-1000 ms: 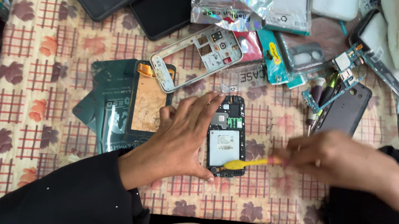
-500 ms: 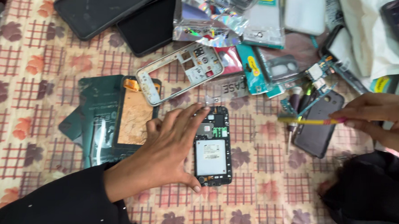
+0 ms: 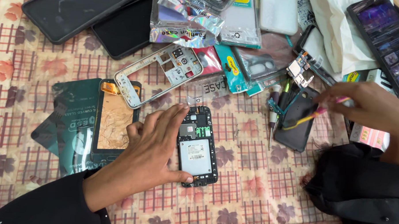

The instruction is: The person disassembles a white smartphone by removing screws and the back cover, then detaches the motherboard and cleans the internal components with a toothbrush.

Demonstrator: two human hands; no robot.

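My left hand (image 3: 151, 150) rests flat against the left side of an opened black phone (image 3: 198, 147) that lies face down with its battery and board showing. The thumb touches its lower left corner. My right hand (image 3: 367, 104) is off to the right, above a dark phone back cover (image 3: 296, 124), and pinches a thin yellow and pink tool (image 3: 312, 115) that points down-left toward that cover.
A white phone mid-frame (image 3: 156, 75) and a screen panel with a copper back (image 3: 113, 122) lie left of the open phone. Packaged cases (image 3: 198, 19), black covers (image 3: 75, 10), a small circuit board (image 3: 299, 69), a screwdriver (image 3: 272, 116) and a lit phone (image 3: 385, 41) crowd the far side of the patterned cloth.
My right hand has carried the yellow tool away from the open phone, up and to the right, to the dark back cover. My left hand stays on the phone.
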